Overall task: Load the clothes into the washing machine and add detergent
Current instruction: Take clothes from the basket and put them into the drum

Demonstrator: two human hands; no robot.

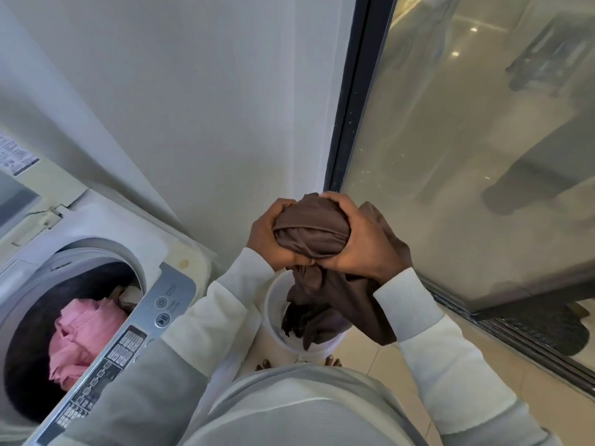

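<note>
A bunched brown garment (310, 231) is held up in front of me, above a white bucket (273, 304) on the floor. My left hand (269, 235) grips its left side and my right hand (360, 243) grips its right side. The garment's loose end hangs down into the bucket. To the left stands a top-loading washing machine (96, 226) with its lid raised. A pink garment (85, 336) lies in its drum with a pale cloth beside it.
The machine's control panel (128, 346) runs along its near edge under my left sleeve. A white wall is ahead. A dark-framed glass sliding door (354, 101) stands at the right, its track on the tiled floor. My bare toes show near the bucket.
</note>
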